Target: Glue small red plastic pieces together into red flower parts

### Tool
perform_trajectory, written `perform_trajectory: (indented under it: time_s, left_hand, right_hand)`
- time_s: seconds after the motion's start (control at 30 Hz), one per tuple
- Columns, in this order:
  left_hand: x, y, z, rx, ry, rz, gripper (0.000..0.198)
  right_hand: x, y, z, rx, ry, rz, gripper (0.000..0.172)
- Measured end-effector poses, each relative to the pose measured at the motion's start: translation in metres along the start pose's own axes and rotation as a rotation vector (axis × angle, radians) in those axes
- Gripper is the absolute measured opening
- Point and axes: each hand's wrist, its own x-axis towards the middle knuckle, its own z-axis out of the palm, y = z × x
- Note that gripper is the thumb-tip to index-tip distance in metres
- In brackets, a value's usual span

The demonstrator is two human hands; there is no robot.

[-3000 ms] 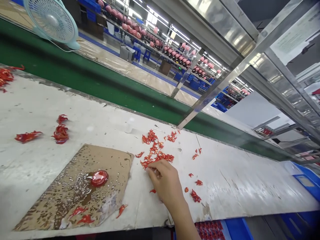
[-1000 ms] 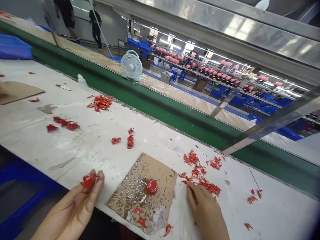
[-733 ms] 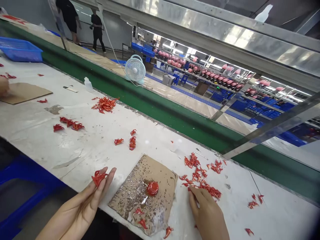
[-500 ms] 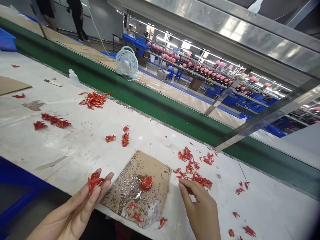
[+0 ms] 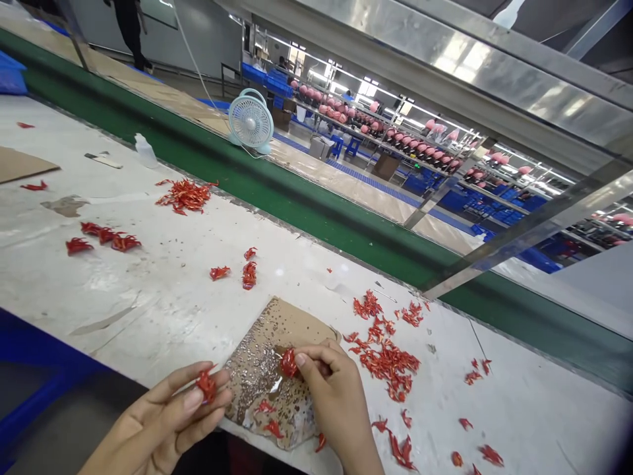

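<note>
My left hand (image 5: 165, 415) pinches a spiky red plastic flower-like piece (image 5: 206, 386) between thumb and fingers, left of the cardboard. My right hand (image 5: 339, 396) is over the cardboard sheet (image 5: 252, 359), thumb and fingertips closed on a small red piece (image 5: 289, 363). These fingertips are at the spot of a wet, shiny patch (image 5: 275, 384), where the round red blob is now mostly covered. The cardboard is speckled with dark, glossy drops. Red scraps (image 5: 273, 429) lie on its near part.
A pile of red pieces (image 5: 390, 363) lies right of the cardboard, another pile (image 5: 185, 196) farther back left. Several spiky pieces (image 5: 126, 243) sit on the white table. A white bottle (image 5: 146, 152), green conveyor belt (image 5: 316, 218), small fan (image 5: 251, 122) and metal post (image 5: 524, 231) stand beyond.
My right hand has moved left from the red pile to the round red blob on the cardboard. My left thumb has closed onto the spiky piece. More red pieces lie visible where the right hand was.
</note>
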Motion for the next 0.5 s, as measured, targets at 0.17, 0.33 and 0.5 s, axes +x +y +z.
perform_trajectory:
  time_s: [0.17, 0.33, 0.5]
  left_hand:
    - [-0.010, 0.003, 0.004, -0.139, 0.003, -0.136, 0.057]
    - [-0.016, 0.000, 0.018, -0.194, -0.075, -0.211, 0.046]
    - [-0.026, -0.001, 0.048, -0.080, -0.306, -0.291, 0.045]
  right_hand:
    - [0.001, -0.001, 0.001, 0.034, -0.010, 0.059, 0.017]
    - [-0.013, -0.007, -0.005, 0.173, -0.016, -0.081, 0.012]
    - [-0.031, -0.020, 0.000, 0.380, -0.125, -0.325, 0.007]
